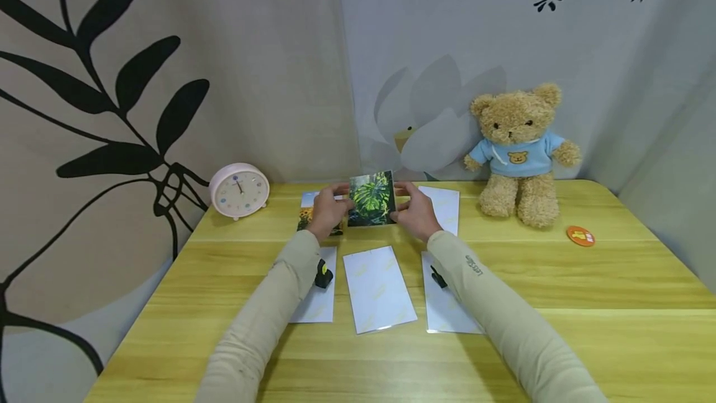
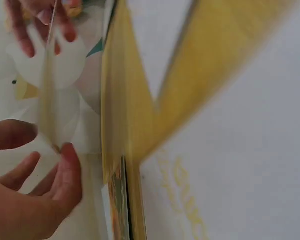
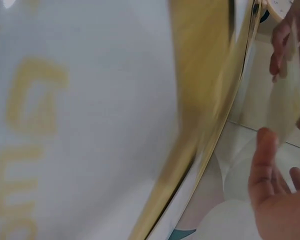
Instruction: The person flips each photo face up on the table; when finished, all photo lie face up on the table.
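A photo card (image 1: 371, 199) of green tropical leaves is raised near the back of the table, its picture facing me. My left hand (image 1: 329, 211) pinches its left edge between thumb and fingers. On the opposite edge, my right hand (image 1: 416, 211) grips it the same way. Edge-on in the left wrist view, the card (image 2: 51, 95) looks like a thin pale strip. Behind my left hand lies a sunflower picture card (image 1: 306, 211), partly covered. Beside my right hand is a white card (image 1: 444, 204), face down and partly hidden by the wrist.
Nearer me lie a left white card (image 1: 314, 303), a middle one (image 1: 380, 291) and a right one (image 1: 450, 310), the outer two partly under my sleeves. A pink clock (image 1: 240, 191) stands back left. At right are a teddy bear (image 1: 518, 157) and an orange disc (image 1: 580, 236).
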`<action>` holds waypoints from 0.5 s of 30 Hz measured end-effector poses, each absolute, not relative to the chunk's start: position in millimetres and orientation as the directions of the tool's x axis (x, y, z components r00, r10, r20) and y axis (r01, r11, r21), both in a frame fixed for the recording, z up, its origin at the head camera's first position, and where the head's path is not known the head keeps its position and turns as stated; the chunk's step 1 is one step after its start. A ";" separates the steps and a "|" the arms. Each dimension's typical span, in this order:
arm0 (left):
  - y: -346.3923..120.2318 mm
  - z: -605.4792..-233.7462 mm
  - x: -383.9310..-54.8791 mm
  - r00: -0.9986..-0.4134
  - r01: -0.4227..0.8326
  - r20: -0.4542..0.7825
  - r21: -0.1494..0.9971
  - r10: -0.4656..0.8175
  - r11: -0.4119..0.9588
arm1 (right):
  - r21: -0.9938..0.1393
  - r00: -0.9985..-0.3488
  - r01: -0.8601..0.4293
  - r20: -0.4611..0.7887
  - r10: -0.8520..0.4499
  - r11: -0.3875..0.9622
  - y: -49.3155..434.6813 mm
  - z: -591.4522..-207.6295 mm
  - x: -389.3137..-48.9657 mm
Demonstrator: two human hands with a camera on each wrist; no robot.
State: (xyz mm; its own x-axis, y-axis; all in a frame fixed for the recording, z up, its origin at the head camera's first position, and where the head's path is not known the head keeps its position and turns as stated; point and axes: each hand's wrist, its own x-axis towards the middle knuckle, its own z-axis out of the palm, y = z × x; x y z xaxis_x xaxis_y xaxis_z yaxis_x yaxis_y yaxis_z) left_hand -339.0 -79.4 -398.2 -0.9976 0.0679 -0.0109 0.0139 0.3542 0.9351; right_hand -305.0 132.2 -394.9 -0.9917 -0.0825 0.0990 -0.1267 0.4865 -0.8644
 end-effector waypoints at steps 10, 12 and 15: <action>-93.6 -399.0 -349.4 -0.987 -0.053 -0.083 0.977 0.138 0.208 | -0.833 -0.992 -0.058 -0.014 -0.125 0.550 132.9 -396.1 -311.0; -94.8 -399.3 -351.4 -0.984 -0.059 -0.097 0.970 0.152 0.236 | -0.830 -0.990 -0.043 -0.040 -0.135 0.555 131.9 -397.7 -313.4; -95.0 -399.5 -352.8 -0.978 -0.064 -0.118 0.953 0.172 0.295 | -0.822 -0.985 -0.025 -0.078 -0.156 0.569 128.8 -400.7 -317.0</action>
State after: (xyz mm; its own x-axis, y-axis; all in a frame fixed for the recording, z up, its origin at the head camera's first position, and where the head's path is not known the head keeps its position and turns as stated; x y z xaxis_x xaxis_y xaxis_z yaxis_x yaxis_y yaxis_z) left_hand -352.8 -95.0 -399.5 -0.9780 0.1716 -0.1185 -0.0636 0.2955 0.9532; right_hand -317.0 128.8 -400.7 -0.9847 -0.1559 -0.0785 -0.0246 0.5694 -0.8217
